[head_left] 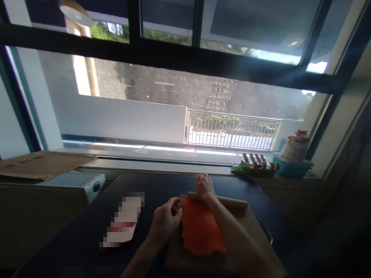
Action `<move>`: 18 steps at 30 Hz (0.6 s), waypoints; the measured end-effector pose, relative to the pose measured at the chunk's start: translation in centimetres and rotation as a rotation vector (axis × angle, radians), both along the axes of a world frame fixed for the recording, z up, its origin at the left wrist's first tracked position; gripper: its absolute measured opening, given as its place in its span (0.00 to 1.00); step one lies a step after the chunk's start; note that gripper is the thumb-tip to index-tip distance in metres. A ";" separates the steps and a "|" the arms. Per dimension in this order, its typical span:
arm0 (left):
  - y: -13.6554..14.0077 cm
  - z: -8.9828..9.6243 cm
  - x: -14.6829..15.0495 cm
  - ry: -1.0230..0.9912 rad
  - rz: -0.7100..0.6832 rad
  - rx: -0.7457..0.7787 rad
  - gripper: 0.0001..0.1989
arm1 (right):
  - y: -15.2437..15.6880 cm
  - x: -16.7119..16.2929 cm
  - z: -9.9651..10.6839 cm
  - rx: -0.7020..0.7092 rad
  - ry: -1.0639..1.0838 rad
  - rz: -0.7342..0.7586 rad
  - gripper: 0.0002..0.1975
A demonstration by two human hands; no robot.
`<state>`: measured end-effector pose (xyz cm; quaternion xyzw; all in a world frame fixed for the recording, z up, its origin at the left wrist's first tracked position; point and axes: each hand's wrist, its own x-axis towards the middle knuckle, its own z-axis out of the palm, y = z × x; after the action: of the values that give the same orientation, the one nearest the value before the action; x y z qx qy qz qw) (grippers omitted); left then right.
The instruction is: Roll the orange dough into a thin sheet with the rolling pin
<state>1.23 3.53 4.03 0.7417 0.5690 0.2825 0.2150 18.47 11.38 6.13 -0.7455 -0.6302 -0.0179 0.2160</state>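
A thin orange sheet of dough (201,227) with an uneven edge lies on a wooden board (251,222). My left hand (165,218) is at the sheet's left edge, thumb and forefinger curled together around its upper left corner; the exact contact of the fingertips is partly hidden. Across the far end of the board lies a wooden rolling pin (232,201). My right hand (205,186) is over the pin's left part with its fingers bent, and my right forearm crosses above the sheet.
The dark table (87,231) holds a blurred-out flat item (124,222) at left. A metal handle (266,229) sticks out beside the board. A white heater (94,187) and cardboard (43,164) stand left. On the sill are a teal box (292,168) and a brown rack (259,162).
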 end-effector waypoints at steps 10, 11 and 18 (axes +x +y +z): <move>2.6 2.9 3.8 0.389 -0.033 0.005 0.12 | -5.5 5.2 -1.7 0.013 -0.163 0.119 0.24; 3.0 3.2 4.1 0.391 -0.033 -0.023 0.10 | -5.7 6.0 -1.4 -0.006 -0.140 0.088 0.26; 5.1 4.0 5.1 0.122 -0.055 -0.102 0.05 | -7.3 9.8 0.4 0.072 -0.019 -0.004 0.27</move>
<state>6.30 8.64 8.02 0.7610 0.5740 0.2016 0.2252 28.31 4.12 6.51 -0.7384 -0.6297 -0.0483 0.2367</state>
